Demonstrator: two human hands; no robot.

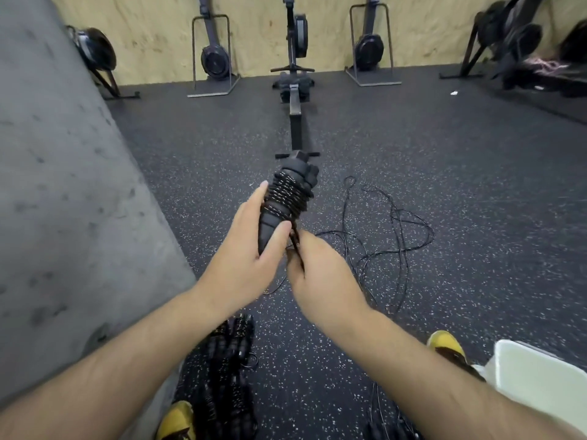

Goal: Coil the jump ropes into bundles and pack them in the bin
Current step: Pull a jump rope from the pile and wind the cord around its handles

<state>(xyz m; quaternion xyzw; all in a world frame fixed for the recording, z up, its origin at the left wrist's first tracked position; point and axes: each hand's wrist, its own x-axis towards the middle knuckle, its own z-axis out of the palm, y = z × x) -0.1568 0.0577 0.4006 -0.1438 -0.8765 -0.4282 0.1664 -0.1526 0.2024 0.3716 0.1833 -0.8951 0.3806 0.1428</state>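
A black jump rope bundle [287,195], two handles with speckled cord wound tightly around them, points away from me at the centre of the head view. My left hand [251,252] grips the near end of the handles, thumb over the front. My right hand [320,274] pinches the loose end of the cord just below the windings. Thin black ropes [394,236] lie tangled on the floor to the right. More black ropes [225,369] lie heaped by my feet. A white bin [540,376] shows its corner at the lower right.
A grey concrete wall [63,185] fills the left side. A rowing machine [295,100] extends along the speckled rubber floor straight ahead, with others stored upright against the plywood wall. My yellow shoes [444,344] stand on the floor below.
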